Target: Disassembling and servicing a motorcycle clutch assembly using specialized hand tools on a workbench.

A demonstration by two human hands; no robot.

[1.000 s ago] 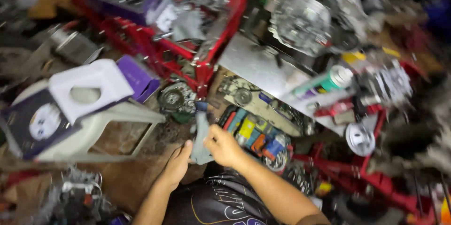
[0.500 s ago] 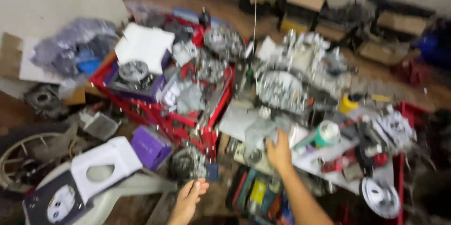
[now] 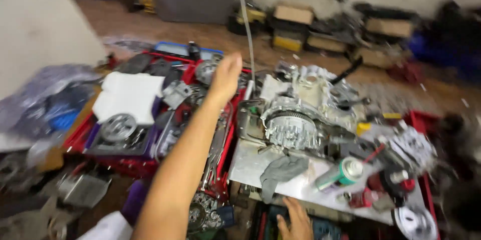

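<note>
Left hand [image 3: 225,75] stretched far forward above red tray [image 3: 231,142] of engine parts, fingers held loosely together, gripping nothing. Right hand [image 3: 295,220] low at near edge of metal plate [image 3: 250,167], fingers spread, empty, just below grey rag [image 3: 280,171] and engine case [image 3: 295,122].

Engine [image 3: 295,120], rag [image 3: 280,172] on metal sheet [image 3: 250,165]
</note>
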